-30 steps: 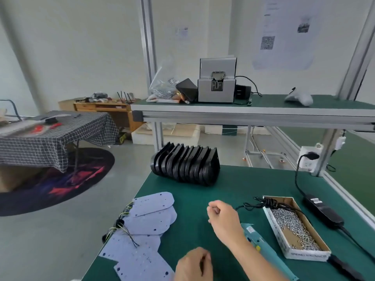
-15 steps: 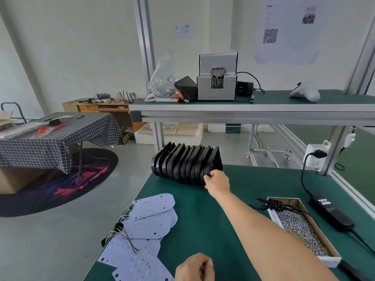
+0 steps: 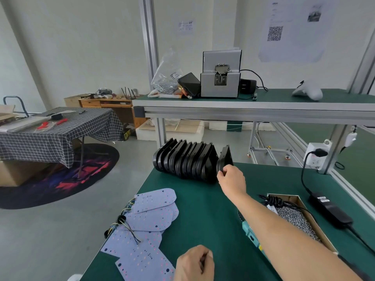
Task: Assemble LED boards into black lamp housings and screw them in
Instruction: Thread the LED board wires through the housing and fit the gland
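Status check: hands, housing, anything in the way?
Right hand pinches end housing, tilted clear of the row. Left hand curled near LED boards, holding nothing visible. Path back looks clear.

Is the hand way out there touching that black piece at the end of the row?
Touching. The head view shows the right hand pinching the end black housing.

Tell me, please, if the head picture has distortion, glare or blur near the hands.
Head view: wide-angle bending curves the aluminium frame posts and the shelf edge; lighting is soft, with no glare on the black housing that the right hand pinches; the left hand at the bottom edge looks slightly soft.
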Demonstrator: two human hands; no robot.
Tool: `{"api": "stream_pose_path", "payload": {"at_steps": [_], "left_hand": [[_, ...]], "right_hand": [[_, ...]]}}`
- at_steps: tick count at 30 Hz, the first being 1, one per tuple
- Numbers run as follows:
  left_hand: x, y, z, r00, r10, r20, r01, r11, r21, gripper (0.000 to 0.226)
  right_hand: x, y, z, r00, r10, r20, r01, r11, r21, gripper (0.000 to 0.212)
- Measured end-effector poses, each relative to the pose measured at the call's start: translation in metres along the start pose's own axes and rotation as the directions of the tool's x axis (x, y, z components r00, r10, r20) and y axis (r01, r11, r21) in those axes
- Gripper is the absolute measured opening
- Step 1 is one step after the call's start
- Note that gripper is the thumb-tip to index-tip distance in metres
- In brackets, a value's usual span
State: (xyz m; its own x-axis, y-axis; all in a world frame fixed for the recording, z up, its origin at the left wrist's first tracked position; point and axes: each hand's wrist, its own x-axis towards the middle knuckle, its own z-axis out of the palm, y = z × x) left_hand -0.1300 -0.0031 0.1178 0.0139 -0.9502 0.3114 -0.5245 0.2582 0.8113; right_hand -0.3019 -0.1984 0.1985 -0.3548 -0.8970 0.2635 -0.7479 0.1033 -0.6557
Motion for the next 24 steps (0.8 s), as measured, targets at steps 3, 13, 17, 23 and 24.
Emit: {"api": "stream_pose_path", "payload": {"at_steps": [3,13,17,23,24], "left_hand": [[-0.002,0.004,-0.002,1.0,-0.016,0.007,0.016,1.0,0.005,0.026],[-0.006,0.016,-0.015,0.997,-0.064,0.051,0.066,0.997,-0.029,0.048],[-0.013,0.022,-0.02,0.999,-0.037,0.035,0.04,0.993,-0.11,0.049],[-0.012,0.016,-0.023,0.978,-0.123,0.169,0.144,0.983,-0.117,0.044],[-0.012,0.013,-0.022,0.974,-0.126,0.187,0.144,0.986,-0.085,0.037]], "right_hand": [[-0.02,0.008,-0.02,0.997,-0.082,-0.012,0.08,0.99,-0.118,0.024],[-0.187,0.019,-0.085,0.879,-0.435,0.195,0.477,0.812,-0.336,0.017],[-0.247,0.018,-0.096,0.789,-0.559,0.254,0.611,0.667,-0.426,0.039],[-0.284,0.037,-0.086,0.715,-0.644,0.272,0.676,0.539,-0.502,0.038],[-0.288,0.039,-0.085,0.691,-0.681,0.243,0.692,0.525,-0.496,0.033]]}}
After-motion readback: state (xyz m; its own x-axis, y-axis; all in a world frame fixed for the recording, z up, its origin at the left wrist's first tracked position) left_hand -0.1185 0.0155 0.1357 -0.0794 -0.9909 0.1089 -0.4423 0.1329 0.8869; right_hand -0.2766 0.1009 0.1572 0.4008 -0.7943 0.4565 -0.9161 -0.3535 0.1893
